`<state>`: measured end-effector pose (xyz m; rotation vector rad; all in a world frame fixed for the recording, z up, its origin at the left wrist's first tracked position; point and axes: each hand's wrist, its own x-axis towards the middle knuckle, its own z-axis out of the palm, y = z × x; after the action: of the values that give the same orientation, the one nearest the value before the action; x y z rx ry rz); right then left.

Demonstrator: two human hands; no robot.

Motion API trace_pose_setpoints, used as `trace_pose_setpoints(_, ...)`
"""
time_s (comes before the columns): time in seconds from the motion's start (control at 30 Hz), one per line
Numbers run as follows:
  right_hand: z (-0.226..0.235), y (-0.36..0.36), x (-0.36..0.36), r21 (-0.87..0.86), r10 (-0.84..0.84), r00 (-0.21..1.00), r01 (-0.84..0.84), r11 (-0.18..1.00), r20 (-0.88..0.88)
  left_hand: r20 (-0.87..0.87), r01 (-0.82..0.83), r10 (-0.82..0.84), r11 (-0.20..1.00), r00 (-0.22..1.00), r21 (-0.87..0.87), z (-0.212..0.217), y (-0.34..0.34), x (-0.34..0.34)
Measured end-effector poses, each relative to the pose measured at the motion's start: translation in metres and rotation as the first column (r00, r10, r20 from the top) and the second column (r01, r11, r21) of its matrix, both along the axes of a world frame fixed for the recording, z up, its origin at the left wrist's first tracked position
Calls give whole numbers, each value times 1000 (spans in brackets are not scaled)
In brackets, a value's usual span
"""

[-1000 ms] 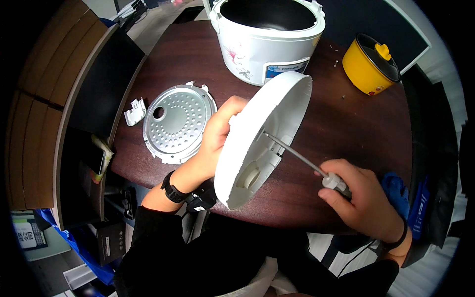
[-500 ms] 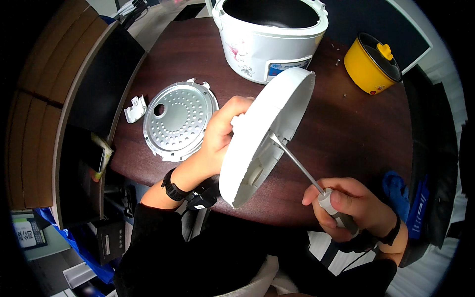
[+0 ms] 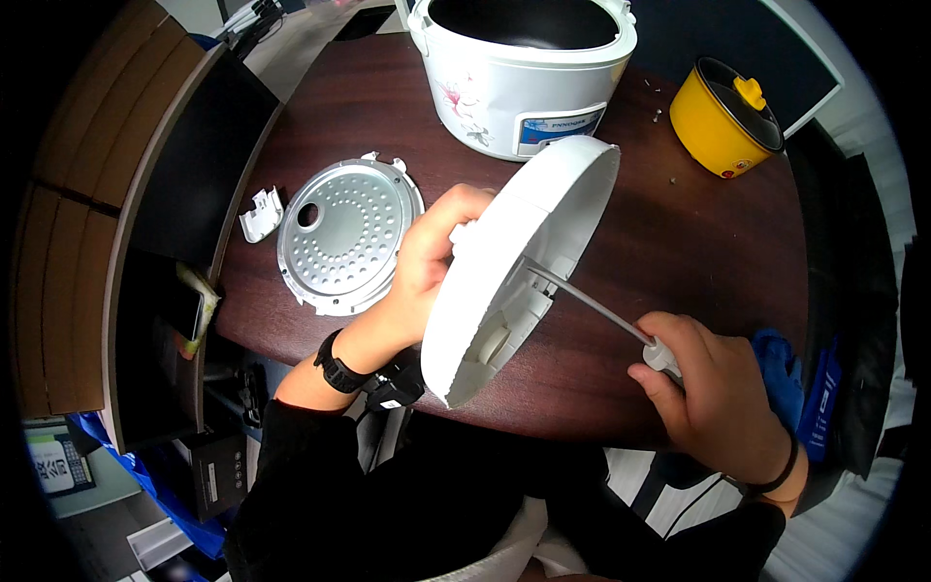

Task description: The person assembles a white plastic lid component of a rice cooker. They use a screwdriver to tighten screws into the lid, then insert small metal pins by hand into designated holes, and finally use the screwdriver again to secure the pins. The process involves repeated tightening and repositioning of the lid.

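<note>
My left hand (image 3: 436, 238) grips a white rice cooker lid (image 3: 514, 228) from its outer side, holding it tilted on edge above the table. The lid's hollow inside faces right. In my right hand (image 3: 713, 388) is a screwdriver (image 3: 601, 308) with a pale handle, its fingers wrapped round the grip. The metal shaft reaches into the lid, and its tip meets the inner part near the middle. What exactly the tip touches is too small to tell. A round silver inner lid plate (image 3: 349, 238) with dimples and one hole lies on the table, left of my left hand.
The white rice cooker body (image 3: 485, 87) stands open at the back. Right of it is a yellow small pot (image 3: 718, 126) with a dark lid. Small screws (image 3: 657, 115) lie near it. A white plastic piece (image 3: 261, 215) sits at the left, beside a dark shelf (image 3: 199, 165).
My right hand has shifted its hold on the screwdriver, turning over and moving slightly up and right. The lid has moved slightly left, and the view has shifted a little.
</note>
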<state>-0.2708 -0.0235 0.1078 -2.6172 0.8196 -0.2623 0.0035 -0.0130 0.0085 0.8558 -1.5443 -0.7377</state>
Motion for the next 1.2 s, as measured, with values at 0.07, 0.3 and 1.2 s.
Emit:
trace_pose_setpoints(0.07,3,-1,0,-53,-6,998,2,999,-64,-74,58,-56,998,996,20,-3,-1,0)
trace_pose_setpoints(0.3,-10,-15,-4,490,13,996,-53,870,85,-191,181,-161,979,968,93,-12,-3,4)
trace_pose_setpoints(1.2,-21,-35,-1,617,81,977,-188,764,197,-109,180,-179,984,978,0,-39,-14,12)
